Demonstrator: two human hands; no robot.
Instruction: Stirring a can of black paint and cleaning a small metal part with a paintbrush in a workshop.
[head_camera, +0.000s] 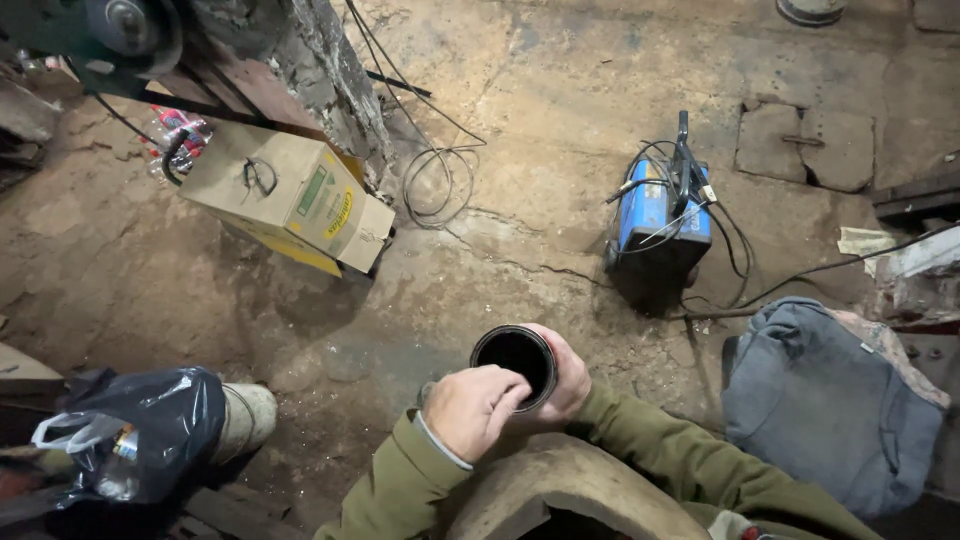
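Both my hands hold a short black metal tube (516, 360) upright in front of me, its open dark mouth facing the camera. My left hand (470, 408) is closed around the tube's near left side, fingers curled over the rim. My right hand (565, 375) wraps the tube's right side from behind. Both sleeves are olive green. Just below the hands lies a curved rusty-brown metal piece (560, 490), like a large pipe section.
A cardboard box (290, 195) lies on the cracked dirt floor at upper left. A blue welding machine (660, 225) with cables stands at the right. A grey cloth (830, 400) covers a seat at right. A black plastic bag (150, 430) sits at lower left.
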